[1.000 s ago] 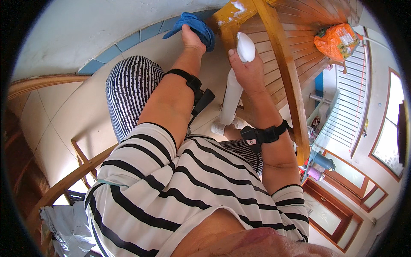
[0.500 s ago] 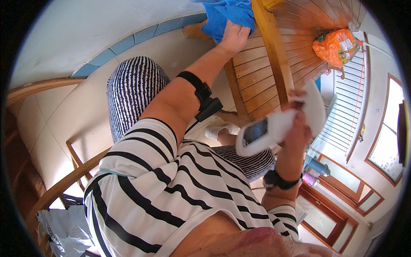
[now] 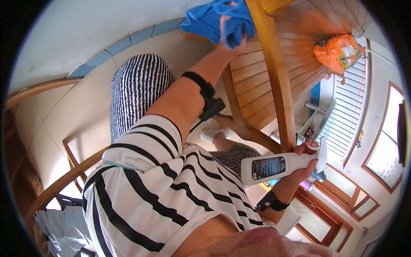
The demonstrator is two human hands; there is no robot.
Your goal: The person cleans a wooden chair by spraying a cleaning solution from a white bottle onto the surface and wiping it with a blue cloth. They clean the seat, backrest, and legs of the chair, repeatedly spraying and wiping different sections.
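Observation:
At the top, a blue cloth [image 3: 205,19] is bunched in my left hand [image 3: 231,43], close to the wooden frame post [image 3: 274,73]. Its folds partly cover my fingers. My right hand [image 3: 305,167] is closed round the neck of a white spray bottle [image 3: 295,161], just under the trigger head. The bottle lies almost sideways, its dark label [image 3: 268,167] facing me and its base pointing left, by the lower end of the post.
Beyond the post stretch wooden slats [image 3: 257,81], with an orange bag [image 3: 338,52] resting at their far end. Tiled floor [image 3: 55,111] and a wall with blue edging tiles [image 3: 141,35] lie to the left. A wooden armrest [image 3: 64,182] curves behind me.
My left hand has shifted slightly left and the cloth has spread out leftward. In my right hand the spray bottle has moved lower and turned, its label now readily visible.

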